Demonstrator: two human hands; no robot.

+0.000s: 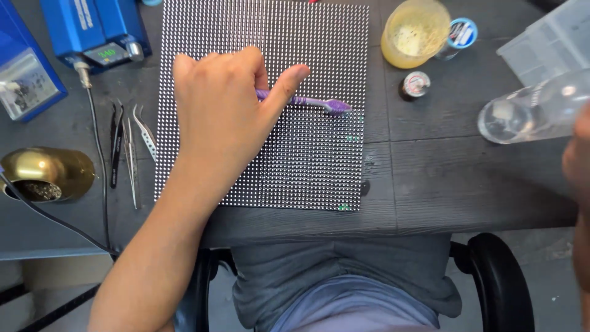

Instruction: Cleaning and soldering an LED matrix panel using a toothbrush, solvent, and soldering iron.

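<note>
My left hand is closed around a purple toothbrush, thumb pressed along the handle. The brush head rests on the right part of a black panel covered in a grid of small white dots, which lies flat on the dark wooden table. My right hand shows only at the right edge of the view. It holds a clear plastic bottle tilted on its side above the table, its base pointing left.
Tweezers lie left of the panel. A blue station with a cable stands at the back left, a brass tip-cleaner holder at the left. A yellowish jar, a small tin and a clear box sit at the back right.
</note>
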